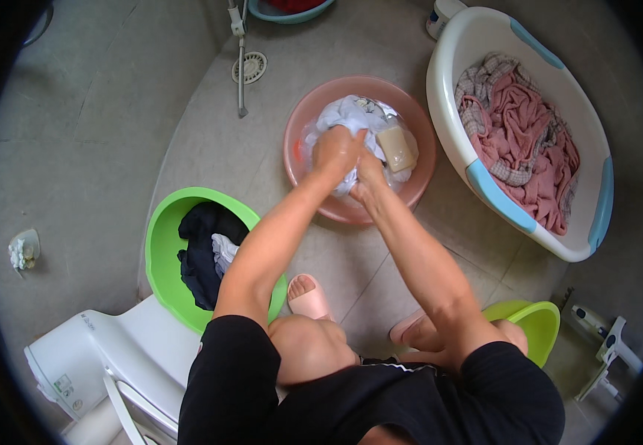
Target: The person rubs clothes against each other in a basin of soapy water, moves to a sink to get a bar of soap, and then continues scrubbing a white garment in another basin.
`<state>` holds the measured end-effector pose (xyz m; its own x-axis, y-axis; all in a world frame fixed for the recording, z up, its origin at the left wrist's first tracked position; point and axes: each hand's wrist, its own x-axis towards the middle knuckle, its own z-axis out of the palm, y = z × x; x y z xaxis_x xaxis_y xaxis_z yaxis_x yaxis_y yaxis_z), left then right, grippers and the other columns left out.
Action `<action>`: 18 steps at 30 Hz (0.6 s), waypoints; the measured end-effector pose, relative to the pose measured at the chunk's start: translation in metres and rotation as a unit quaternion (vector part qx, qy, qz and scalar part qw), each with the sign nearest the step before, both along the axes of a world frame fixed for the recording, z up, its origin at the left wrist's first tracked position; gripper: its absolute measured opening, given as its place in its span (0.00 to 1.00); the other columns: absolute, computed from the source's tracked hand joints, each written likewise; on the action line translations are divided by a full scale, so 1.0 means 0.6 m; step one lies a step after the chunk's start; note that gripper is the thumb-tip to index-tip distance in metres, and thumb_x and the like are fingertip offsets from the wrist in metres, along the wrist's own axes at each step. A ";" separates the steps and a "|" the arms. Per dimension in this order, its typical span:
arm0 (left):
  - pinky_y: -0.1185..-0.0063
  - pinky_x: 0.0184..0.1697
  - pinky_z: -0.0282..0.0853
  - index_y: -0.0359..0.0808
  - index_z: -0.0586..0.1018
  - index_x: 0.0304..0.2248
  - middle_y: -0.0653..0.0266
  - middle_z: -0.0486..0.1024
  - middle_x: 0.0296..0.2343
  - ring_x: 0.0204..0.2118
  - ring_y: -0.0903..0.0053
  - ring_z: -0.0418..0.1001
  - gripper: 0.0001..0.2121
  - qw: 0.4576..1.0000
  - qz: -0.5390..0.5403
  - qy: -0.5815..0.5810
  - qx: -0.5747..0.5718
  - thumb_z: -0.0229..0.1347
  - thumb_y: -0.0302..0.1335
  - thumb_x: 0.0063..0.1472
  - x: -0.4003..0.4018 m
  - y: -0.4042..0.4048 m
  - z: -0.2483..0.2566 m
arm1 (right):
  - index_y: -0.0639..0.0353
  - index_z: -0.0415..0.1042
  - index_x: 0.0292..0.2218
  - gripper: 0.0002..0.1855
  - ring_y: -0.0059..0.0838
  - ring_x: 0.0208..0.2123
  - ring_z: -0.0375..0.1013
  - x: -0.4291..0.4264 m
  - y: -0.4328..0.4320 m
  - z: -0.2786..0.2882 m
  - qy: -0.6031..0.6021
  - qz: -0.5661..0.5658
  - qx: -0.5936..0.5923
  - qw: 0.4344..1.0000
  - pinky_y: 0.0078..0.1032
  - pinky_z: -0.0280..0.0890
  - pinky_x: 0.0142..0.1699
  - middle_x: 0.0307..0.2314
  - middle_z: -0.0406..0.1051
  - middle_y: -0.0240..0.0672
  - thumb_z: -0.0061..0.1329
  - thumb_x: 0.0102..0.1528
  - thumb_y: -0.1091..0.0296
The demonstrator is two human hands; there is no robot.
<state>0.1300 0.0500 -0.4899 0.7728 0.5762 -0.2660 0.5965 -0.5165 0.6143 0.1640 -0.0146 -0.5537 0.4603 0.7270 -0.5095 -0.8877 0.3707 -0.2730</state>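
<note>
Both hands are over a pink plastic basin (422, 192) on the tiled floor. My left hand (337, 149) has its fingers curled into a wet white cloth (346, 113). Close against it, my right hand (369, 171) grips the same cloth lower down. The hands meet, and folds of the cloth hide most of the fingertips. A beige bar of soap (395, 146) rests at the right side of the basin, apart from my fingers. Beside it, part of the fabric bears a dark printed pattern. Something orange-red (298, 150) shows at the basin's left inner wall.
A green basin (161, 245) with dark and white clothes stands at left, near a white toilet (149, 334). At right, a white-and-blue tub (444, 105) holds pink and checked fabric. A metal pole (241, 83) stands by the floor drain (255, 65). A lime basin (544, 328) sits beside my leg.
</note>
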 end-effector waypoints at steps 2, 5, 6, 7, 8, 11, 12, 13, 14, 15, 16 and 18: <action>0.65 0.30 0.65 0.24 0.75 0.19 0.39 0.69 0.18 0.24 0.51 0.71 0.25 0.999 -0.026 0.008 0.020 0.47 0.45 0.52 0.001 -0.009 -0.005 | 0.60 0.57 0.49 0.20 0.36 0.42 0.66 0.024 -0.004 -0.043 0.005 -0.014 0.081 0.997 0.31 0.64 0.45 0.42 0.64 0.40 0.32 0.58 0.59; 0.66 0.27 0.64 0.23 0.74 0.19 0.39 0.69 0.18 0.23 0.51 0.71 0.25 0.990 -0.094 -0.096 0.037 0.45 0.43 0.55 -0.041 -0.082 -0.008 | 0.63 0.58 0.48 0.21 0.37 0.41 0.67 0.013 -0.019 -0.080 0.018 -0.021 0.074 0.997 0.30 0.65 0.43 0.40 0.65 0.42 0.32 0.58 0.59; 0.65 0.28 0.64 0.24 0.74 0.21 0.39 0.69 0.18 0.23 0.50 0.71 0.23 0.995 -0.067 -0.071 0.025 0.46 0.41 0.55 -0.042 -0.063 -0.021 | 0.64 0.58 0.48 0.21 0.37 0.41 0.67 -0.006 -0.008 -0.033 0.008 -0.007 0.005 1.000 0.31 0.65 0.44 0.41 0.65 0.43 0.31 0.58 0.58; 0.65 0.29 0.64 0.24 0.74 0.22 0.39 0.70 0.19 0.24 0.50 0.70 0.21 0.999 -0.038 -0.026 0.008 0.47 0.40 0.54 -0.035 -0.040 -0.028 | 0.64 0.58 0.48 0.22 0.38 0.42 0.66 -0.028 -0.010 -0.002 0.003 0.005 -0.076 0.997 0.32 0.64 0.45 0.41 0.65 0.43 0.29 0.58 0.57; 0.64 0.30 0.64 0.24 0.74 0.23 0.39 0.70 0.19 0.25 0.50 0.70 0.20 1.000 -0.007 0.018 -0.002 0.48 0.39 0.54 -0.024 -0.004 -0.022 | 0.65 0.58 0.47 0.23 0.38 0.42 0.66 -0.039 -0.007 0.019 -0.005 0.018 -0.151 0.988 0.32 0.64 0.45 0.41 0.64 0.44 0.28 0.58 0.56; 0.65 0.30 0.66 0.25 0.75 0.21 0.41 0.71 0.20 0.26 0.51 0.71 0.21 0.999 -0.019 -0.031 0.008 0.47 0.40 0.54 -0.024 -0.029 -0.024 | 0.65 0.60 0.46 0.23 0.39 0.40 0.67 -0.021 -0.017 -0.038 -0.049 -0.013 -0.202 0.978 0.34 0.64 0.44 0.39 0.65 0.45 0.28 0.57 0.56; 0.65 0.29 0.65 0.24 0.74 0.20 0.40 0.70 0.19 0.25 0.51 0.71 0.22 0.993 -0.061 -0.098 0.038 0.46 0.40 0.54 -0.036 -0.068 -0.017 | 0.64 0.62 0.45 0.21 0.37 0.38 0.68 0.007 -0.053 -0.084 0.017 0.022 -0.110 0.994 0.34 0.66 0.41 0.38 0.66 0.43 0.31 0.57 0.58; 0.66 0.28 0.65 0.24 0.74 0.19 0.40 0.70 0.19 0.24 0.51 0.71 0.23 0.978 -0.102 -0.167 0.072 0.46 0.40 0.55 -0.042 -0.085 -0.014 | 0.64 0.62 0.44 0.21 0.38 0.38 0.68 0.004 -0.050 -0.084 0.018 0.000 -0.095 0.995 0.34 0.66 0.41 0.37 0.67 0.44 0.31 0.57 0.57; 0.66 0.28 0.65 0.25 0.75 0.21 0.40 0.70 0.19 0.24 0.51 0.71 0.21 0.988 -0.086 -0.114 0.062 0.46 0.39 0.55 -0.044 -0.085 -0.010 | 0.63 0.62 0.44 0.22 0.38 0.38 0.69 -0.002 -0.051 -0.084 0.019 -0.023 -0.081 0.996 0.34 0.66 0.41 0.37 0.67 0.44 0.31 0.57 0.55; 0.65 0.29 0.65 0.26 0.75 0.23 0.40 0.70 0.20 0.25 0.51 0.71 0.19 0.996 -0.066 -0.055 0.033 0.47 0.38 0.54 -0.036 -0.062 -0.012 | 0.62 0.62 0.44 0.23 0.38 0.38 0.69 -0.013 -0.054 -0.079 0.019 -0.046 -0.069 0.996 0.33 0.66 0.41 0.36 0.68 0.44 0.30 0.57 0.53; 0.65 0.30 0.65 0.27 0.75 0.25 0.40 0.70 0.21 0.26 0.51 0.71 0.17 0.999 -0.033 0.012 0.010 0.48 0.37 0.53 -0.030 -0.013 -0.019 | 0.63 0.62 0.44 0.24 0.40 0.38 0.68 -0.035 -0.026 -0.035 -0.028 -0.013 -0.155 0.987 0.36 0.65 0.43 0.36 0.67 0.45 0.26 0.56 0.54; 0.64 0.32 0.64 0.32 0.75 0.31 0.40 0.71 0.24 0.28 0.51 0.70 0.14 0.997 0.003 0.072 0.010 0.49 0.36 0.53 -0.027 0.002 -0.005 | 0.63 0.63 0.43 0.23 0.41 0.38 0.68 -0.041 -0.006 0.013 -0.058 0.016 -0.240 0.969 0.37 0.64 0.44 0.37 0.67 0.47 0.23 0.56 0.58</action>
